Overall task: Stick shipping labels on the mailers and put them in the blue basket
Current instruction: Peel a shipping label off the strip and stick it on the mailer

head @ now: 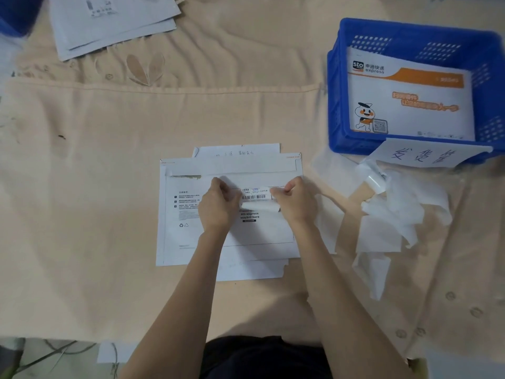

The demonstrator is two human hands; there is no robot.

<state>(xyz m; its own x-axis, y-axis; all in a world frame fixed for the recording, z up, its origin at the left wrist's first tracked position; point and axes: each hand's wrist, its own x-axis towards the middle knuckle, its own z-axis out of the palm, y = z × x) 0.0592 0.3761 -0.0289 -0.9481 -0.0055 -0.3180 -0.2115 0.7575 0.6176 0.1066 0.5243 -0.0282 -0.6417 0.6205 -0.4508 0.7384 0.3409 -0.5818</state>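
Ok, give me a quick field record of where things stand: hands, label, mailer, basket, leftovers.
left hand: pinches the left end of the shipping label
right hand: pinches the label's right end
label: partly peeled, over the mailer's waybill box, backing curling beneath
mailer: flat on the cloth, more sheets under it
blue basket: at right, one sto express mailer inside
backing scraps: piled right of the mailer
unlabelled stack: top left
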